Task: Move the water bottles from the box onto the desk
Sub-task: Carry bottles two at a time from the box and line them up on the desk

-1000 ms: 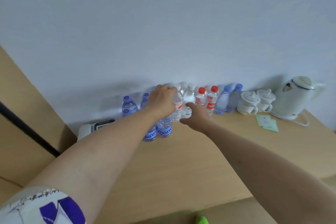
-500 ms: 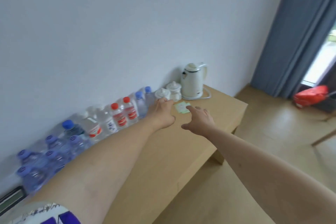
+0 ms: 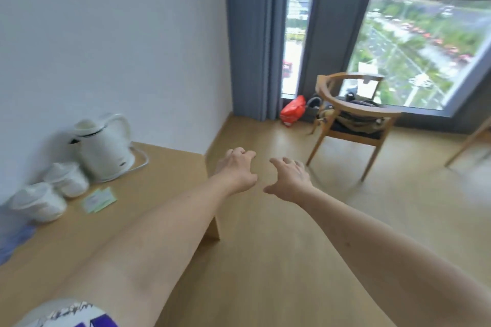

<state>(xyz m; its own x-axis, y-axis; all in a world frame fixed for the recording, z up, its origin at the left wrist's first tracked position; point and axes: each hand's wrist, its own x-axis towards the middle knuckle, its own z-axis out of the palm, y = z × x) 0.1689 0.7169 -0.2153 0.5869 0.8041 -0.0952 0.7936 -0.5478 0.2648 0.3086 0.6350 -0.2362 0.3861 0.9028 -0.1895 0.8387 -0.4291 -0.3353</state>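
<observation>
While both arms reach forward past the desk's end, the left hand (image 3: 235, 170) and the right hand (image 3: 288, 180) hang side by side over the wooden floor (image 3: 292, 260), a small gap between them. Each hand has its fingers loosely curled and spread, and neither holds anything. The left forearm crosses above the desk's (image 3: 170, 164) front right corner, and a white and purple patterned sleeve (image 3: 71, 314) shows at the bottom left.

Of the water bottles only a blurred bluish patch (image 3: 13, 241) shows at the left edge of the view, on the desk against the wall; how many stand there cannot be told. No box shows in this view.

Along the desk's back edge, by the white wall (image 3: 119, 34), stand two white lidded cups (image 3: 53, 194) side by side. Just beside them, toward the desk's far end, stands a white electric kettle (image 3: 103, 148), with its cord curling round its base. Two pale green cards (image 3: 98, 199) lie flat on the desktop just in front of the cups.

Beyond the hands, well apart from the desk, a wooden armchair (image 3: 353, 117) stands on the floor with dark things piled on its seat. A red bag (image 3: 293, 110) lies on the floor between the chair and the grey curtain (image 3: 252, 34). Behind them a tall window (image 3: 425, 53) looks down on streets and greenery. Part of another wooden leg (image 3: 467, 143) shows at the right edge.
</observation>
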